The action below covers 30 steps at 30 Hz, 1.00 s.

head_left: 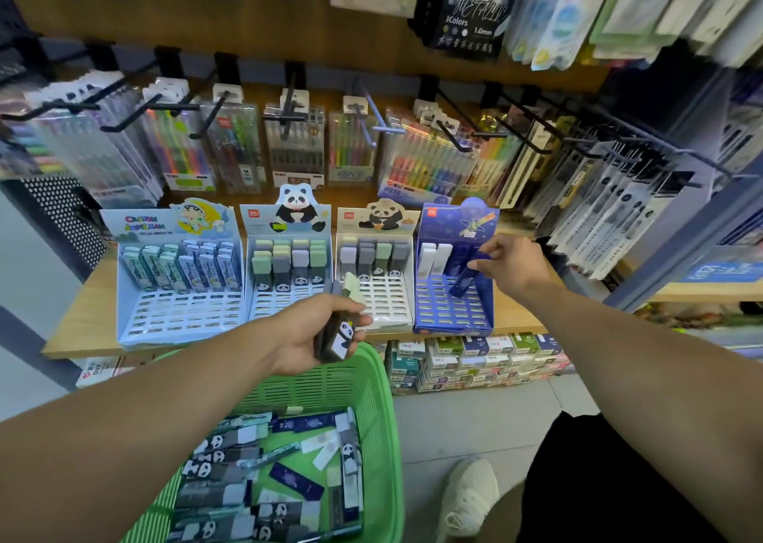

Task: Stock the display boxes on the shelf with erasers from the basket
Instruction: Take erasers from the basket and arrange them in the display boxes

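Several display boxes stand side by side on the wooden shelf [95,319]. My right hand [512,263] pinches a dark blue eraser [468,276] and holds it tilted over the blue display box [454,311] at the right. My left hand [307,332] grips a small stack of panda erasers [340,327] above the far rim of the green basket [380,410]. The basket holds several loose panda, blue and white erasers. The white panda box [384,299] stands just behind my left hand.
Two more boxes, a light blue cartoon box [177,315] and a panda box [285,299], fill the shelf's left part. Pen packs on black hooks [289,146] hang above. Small boxed stock [475,361] sits under the shelf. My shoe [468,497] is on the tiled floor.
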Each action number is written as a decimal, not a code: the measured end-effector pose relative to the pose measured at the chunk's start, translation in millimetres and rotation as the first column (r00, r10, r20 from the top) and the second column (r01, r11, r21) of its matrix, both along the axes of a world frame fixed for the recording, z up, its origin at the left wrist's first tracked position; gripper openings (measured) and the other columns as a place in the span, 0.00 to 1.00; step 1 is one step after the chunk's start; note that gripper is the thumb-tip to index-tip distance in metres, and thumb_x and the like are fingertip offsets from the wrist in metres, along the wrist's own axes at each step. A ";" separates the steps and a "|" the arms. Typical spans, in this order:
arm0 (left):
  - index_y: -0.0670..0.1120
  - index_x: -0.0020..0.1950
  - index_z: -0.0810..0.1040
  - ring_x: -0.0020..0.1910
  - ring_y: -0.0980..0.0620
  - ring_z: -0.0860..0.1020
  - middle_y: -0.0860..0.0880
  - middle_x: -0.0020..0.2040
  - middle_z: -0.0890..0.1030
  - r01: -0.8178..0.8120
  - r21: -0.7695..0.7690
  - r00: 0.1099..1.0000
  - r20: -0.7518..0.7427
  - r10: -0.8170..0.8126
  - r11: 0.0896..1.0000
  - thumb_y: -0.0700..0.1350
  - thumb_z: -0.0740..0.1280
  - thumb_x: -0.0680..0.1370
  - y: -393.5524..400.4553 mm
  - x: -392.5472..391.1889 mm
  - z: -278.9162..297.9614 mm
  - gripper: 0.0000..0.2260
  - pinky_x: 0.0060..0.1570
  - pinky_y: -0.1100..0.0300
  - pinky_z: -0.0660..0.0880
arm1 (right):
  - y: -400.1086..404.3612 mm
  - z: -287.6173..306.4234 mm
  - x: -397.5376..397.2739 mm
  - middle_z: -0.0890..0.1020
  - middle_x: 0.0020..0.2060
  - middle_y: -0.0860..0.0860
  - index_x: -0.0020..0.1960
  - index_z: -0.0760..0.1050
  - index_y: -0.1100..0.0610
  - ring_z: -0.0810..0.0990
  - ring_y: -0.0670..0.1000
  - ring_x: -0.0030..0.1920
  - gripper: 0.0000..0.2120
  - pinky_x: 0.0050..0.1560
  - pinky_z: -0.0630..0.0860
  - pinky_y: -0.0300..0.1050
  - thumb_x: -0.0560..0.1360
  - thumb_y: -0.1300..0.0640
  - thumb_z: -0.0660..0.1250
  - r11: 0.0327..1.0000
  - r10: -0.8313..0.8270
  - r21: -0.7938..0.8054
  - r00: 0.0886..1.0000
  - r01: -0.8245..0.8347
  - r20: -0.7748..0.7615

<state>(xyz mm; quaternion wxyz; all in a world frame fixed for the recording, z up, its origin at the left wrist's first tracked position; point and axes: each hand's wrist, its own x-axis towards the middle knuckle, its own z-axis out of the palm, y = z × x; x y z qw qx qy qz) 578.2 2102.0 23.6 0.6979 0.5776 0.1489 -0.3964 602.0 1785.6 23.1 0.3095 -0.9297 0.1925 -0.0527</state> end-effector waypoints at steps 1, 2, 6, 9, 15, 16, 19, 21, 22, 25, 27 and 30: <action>0.39 0.60 0.74 0.35 0.49 0.79 0.42 0.49 0.84 0.003 -0.013 1.000 -0.008 -0.003 1.000 0.39 0.67 0.79 -1.3 -0.8 0.5 0.11 0.33 0.57 0.78 | -1.0 -2.9 3.0 0.76 0.39 0.47 0.49 0.77 0.55 0.75 0.50 0.39 0.09 0.33 0.67 0.41 0.74 0.56 0.76 0.999 0.019 -0.035 1.000 -0.019 0.013; 0.38 0.60 0.73 0.37 0.48 0.79 0.41 0.51 0.84 0.006 -0.027 1.000 -0.015 -0.007 1.000 0.39 0.66 0.79 -3.1 -0.8 0.6 0.11 0.35 0.56 0.79 | -1.5 -6.1 6.5 0.76 0.38 0.46 0.48 0.77 0.55 0.75 0.50 0.39 0.08 0.33 0.67 0.42 0.75 0.56 0.76 0.997 0.030 -0.074 0.999 -0.028 0.021; 0.36 0.59 0.77 0.44 0.43 0.80 0.39 0.53 0.82 0.080 -0.055 0.996 -0.025 -0.081 0.995 0.39 0.62 0.82 -6.8 -0.7 1.3 0.10 0.48 0.49 0.80 | -2.5 -18.1 23.9 0.82 0.42 0.50 0.46 0.79 0.53 0.78 0.48 0.41 0.04 0.36 0.72 0.44 0.77 0.58 0.73 0.984 0.071 -0.165 0.997 -0.066 0.025; 0.36 0.58 0.78 0.49 0.40 0.80 0.37 0.57 0.80 0.128 -0.065 0.992 -0.013 -0.129 0.990 0.38 0.62 0.82 -5.9 -1.4 1.8 0.09 0.54 0.49 0.79 | -2.0 -22.4 31.1 0.81 0.42 0.50 0.46 0.78 0.53 0.78 0.51 0.43 0.04 0.38 0.70 0.46 0.78 0.60 0.72 0.983 0.084 -0.168 0.996 -0.078 0.029; 0.35 0.54 0.77 0.59 0.36 0.79 0.35 0.59 0.80 0.084 -0.091 0.996 0.004 -0.084 0.992 0.36 0.62 0.81 -2.2 1.0 1.7 0.06 0.66 0.39 0.71 | -6.3 -28.5 34.8 0.82 0.44 0.52 0.43 0.76 0.52 0.77 0.50 0.42 0.08 0.35 0.69 0.44 0.77 0.61 0.73 0.959 0.125 -0.240 0.986 -0.148 -0.108; 0.36 0.53 0.78 0.61 0.35 0.78 0.36 0.59 0.81 0.079 -0.088 0.997 0.006 -0.079 0.993 0.36 0.62 0.81 -1.7 2.2 1.8 0.06 0.66 0.39 0.71 | -7.1 -27.9 34.7 0.82 0.45 0.53 0.43 0.76 0.52 0.78 0.52 0.43 0.08 0.36 0.70 0.45 0.77 0.61 0.73 0.957 0.131 -0.245 0.984 -0.157 -0.121; 0.36 0.54 0.78 0.62 0.35 0.77 0.36 0.58 0.82 0.081 -0.079 0.997 0.012 -0.081 0.994 0.36 0.64 0.81 -1.9 4.6 -0.2 0.06 0.64 0.40 0.73 | -11.7 -25.1 36.5 0.84 0.48 0.53 0.47 0.80 0.53 0.78 0.52 0.46 0.03 0.42 0.72 0.45 0.77 0.59 0.73 0.946 0.135 -0.278 0.981 -0.169 -0.136; 0.36 0.56 0.79 0.61 0.35 0.78 0.37 0.57 0.83 0.093 -0.076 0.996 0.018 -0.092 0.993 0.37 0.64 0.81 -3.0 4.7 -0.7 0.07 0.63 0.41 0.74 | -11.6 -24.1 38.0 0.84 0.53 0.54 0.55 0.83 0.56 0.78 0.51 0.47 0.06 0.44 0.71 0.43 0.80 0.59 0.69 0.935 0.126 -0.317 0.985 -0.158 -0.118; 0.36 0.56 0.79 0.61 0.35 0.78 0.37 0.57 0.83 0.093 -0.076 0.996 0.018 -0.092 0.993 0.37 0.64 0.81 -3.7 4.7 -1.0 0.07 0.63 0.42 0.74 | -9.7 -23.8 38.6 0.83 0.56 0.55 0.59 0.83 0.58 0.78 0.52 0.49 0.09 0.45 0.70 0.42 0.81 0.60 0.67 0.930 0.119 -0.335 0.987 -0.149 -0.108; 0.36 0.54 0.79 0.61 0.36 0.78 0.36 0.60 0.80 0.083 -0.091 0.997 0.007 -0.083 0.992 0.37 0.63 0.81 -5.6 4.2 -0.1 0.07 0.63 0.42 0.74 | -3.3 -24.5 40.5 0.81 0.59 0.57 0.64 0.81 0.59 0.80 0.56 0.56 0.12 0.47 0.71 0.43 0.83 0.63 0.63 0.902 0.117 -0.407 0.990 -0.141 -0.083; 0.36 0.55 0.79 0.61 0.36 0.78 0.36 0.60 0.81 0.091 -0.095 0.996 0.006 -0.090 0.991 0.37 0.63 0.81 -6.6 3.9 1.4 0.07 0.60 0.43 0.77 | -0.9 -24.6 42.2 0.83 0.58 0.56 0.64 0.81 0.57 0.80 0.56 0.57 0.12 0.49 0.75 0.46 0.83 0.62 0.63 0.880 0.142 -0.446 0.986 -0.165 -0.085; 0.36 0.55 0.77 0.57 0.38 0.81 0.40 0.55 0.84 0.080 -0.082 0.997 0.006 -0.079 0.993 0.36 0.64 0.81 -4.7 4.5 2.3 0.06 0.53 0.44 0.80 | -0.4 -22.2 44.1 0.86 0.54 0.50 0.63 0.81 0.53 0.81 0.53 0.55 0.12 0.44 0.71 0.44 0.83 0.60 0.63 0.842 0.160 -0.504 0.981 -0.194 -0.110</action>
